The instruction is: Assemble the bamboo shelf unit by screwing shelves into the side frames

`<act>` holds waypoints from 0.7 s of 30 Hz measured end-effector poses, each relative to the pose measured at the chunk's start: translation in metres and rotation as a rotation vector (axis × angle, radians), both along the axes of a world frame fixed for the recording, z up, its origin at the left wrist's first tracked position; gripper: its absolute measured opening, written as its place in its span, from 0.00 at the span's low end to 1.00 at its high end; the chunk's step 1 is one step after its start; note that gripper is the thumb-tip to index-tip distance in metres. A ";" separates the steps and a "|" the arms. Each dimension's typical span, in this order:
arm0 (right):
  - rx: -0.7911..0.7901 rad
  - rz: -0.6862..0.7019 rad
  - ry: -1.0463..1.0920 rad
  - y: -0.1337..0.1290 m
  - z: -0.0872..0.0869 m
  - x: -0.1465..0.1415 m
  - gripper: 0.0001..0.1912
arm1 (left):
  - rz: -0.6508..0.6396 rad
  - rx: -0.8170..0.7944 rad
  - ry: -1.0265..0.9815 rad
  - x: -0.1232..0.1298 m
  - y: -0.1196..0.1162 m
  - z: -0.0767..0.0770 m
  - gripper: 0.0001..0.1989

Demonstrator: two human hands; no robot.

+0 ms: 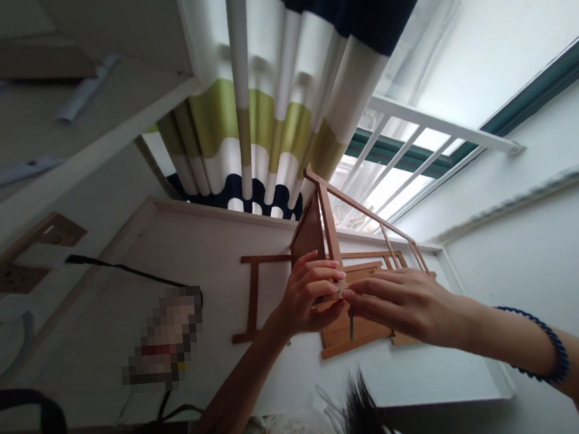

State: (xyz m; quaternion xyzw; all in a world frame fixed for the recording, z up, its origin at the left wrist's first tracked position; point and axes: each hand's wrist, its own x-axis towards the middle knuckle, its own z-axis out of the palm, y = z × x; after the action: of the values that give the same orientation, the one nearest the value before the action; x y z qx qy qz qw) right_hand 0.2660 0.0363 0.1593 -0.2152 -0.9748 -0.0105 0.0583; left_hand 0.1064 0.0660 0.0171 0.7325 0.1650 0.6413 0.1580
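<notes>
At the far left, brown cut-out shapes (53, 232) are set in a pale panel, and a black cable (123, 269) runs across the white tabletop (212, 250) toward a pixelated patch. A flat brown wooden frame piece (253, 293) lies on the tabletop just left of the hands.

The left hand (308, 296) is closed around the lower edge of an upright brown wooden panel (311, 232), with its fingers curled over the front. The right hand (401, 302), its wrist ringed by a dark blue coiled band (550, 343), is pinched with flat fingers on a thin brown wooden strip (333, 300) where the fingertips of both hands meet. What exactly is gripped there is partly hidden. The small brown wooden model (353, 265), with its slanted railing (369, 214) rising to the right, sits on the tabletop near the middle, under and beyond both hands.

The joining would best be done with the upright panel held steady by the left hand and the strip kept square to it, with light pressure only, since the thin parts are judged likely to snap or slip out of line.

Beyond the tabletop hangs a curtain striped in white, green and navy (271, 111), and to the right a window with white bars (414, 147) is set in a white wall (547, 243).
</notes>
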 end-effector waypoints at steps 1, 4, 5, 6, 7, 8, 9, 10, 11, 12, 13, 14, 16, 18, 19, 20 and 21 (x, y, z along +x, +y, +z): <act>-0.006 -0.013 0.024 0.000 -0.003 0.000 0.13 | 0.006 -0.004 0.001 0.000 0.000 0.000 0.15; -0.009 -0.043 0.108 0.001 -0.014 0.001 0.13 | 0.024 -0.007 -0.004 0.003 -0.001 -0.005 0.14; 0.004 -0.053 0.147 0.000 -0.018 0.001 0.13 | 0.020 0.008 -0.019 0.005 -0.001 -0.007 0.15; 0.025 -0.062 0.194 0.000 -0.023 0.001 0.14 | 0.005 0.013 -0.026 0.006 -0.001 -0.009 0.15; 0.045 -0.073 0.235 0.000 -0.027 0.001 0.15 | -0.006 0.010 -0.031 0.007 0.000 -0.011 0.15; 0.064 -0.088 0.269 -0.001 -0.030 0.001 0.15 | -0.017 0.002 -0.032 0.007 0.000 -0.013 0.15; 0.080 -0.103 0.298 -0.001 -0.033 0.000 0.15 | -0.027 -0.004 -0.023 0.007 0.000 -0.014 0.15; 0.090 -0.113 0.317 -0.002 -0.034 0.000 0.15 | -0.031 -0.009 -0.018 0.008 0.000 -0.014 0.15; 0.095 -0.118 0.330 -0.002 -0.036 0.000 0.16 | -0.031 -0.009 -0.018 0.007 0.000 -0.014 0.16; 0.092 -0.115 0.338 -0.003 -0.036 0.000 0.16 | -0.027 -0.006 -0.020 0.007 0.000 -0.013 0.16; 0.083 -0.103 0.346 -0.003 -0.036 0.000 0.16 | -0.019 -0.004 -0.023 0.008 0.000 -0.012 0.17; 0.066 -0.090 0.350 -0.003 -0.036 0.000 0.16 | -0.009 -0.001 -0.034 0.008 0.000 -0.010 0.17; 0.040 -0.071 0.342 -0.003 -0.035 0.001 0.16 | 0.014 -0.001 -0.078 0.010 0.000 -0.008 0.15; 0.052 -0.053 0.347 -0.002 -0.035 0.002 0.18 | 0.034 -0.009 -0.117 0.013 0.001 -0.007 0.12; 0.068 -0.047 0.350 -0.002 -0.035 0.002 0.19 | 0.041 -0.013 -0.129 0.014 0.001 -0.006 0.11; 0.082 -0.045 0.354 -0.002 -0.035 0.002 0.20 | 0.042 -0.017 -0.131 0.014 0.001 -0.006 0.10; 0.096 -0.042 0.359 -0.003 -0.035 0.002 0.20 | 0.038 -0.017 -0.126 0.015 0.001 -0.005 0.09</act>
State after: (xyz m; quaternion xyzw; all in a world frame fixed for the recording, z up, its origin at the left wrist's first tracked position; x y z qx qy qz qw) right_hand 0.2682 0.0333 0.1245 -0.2310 -0.9424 -0.0198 0.2411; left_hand 0.1210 0.0674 0.0122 0.6861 0.1744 0.6874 0.1621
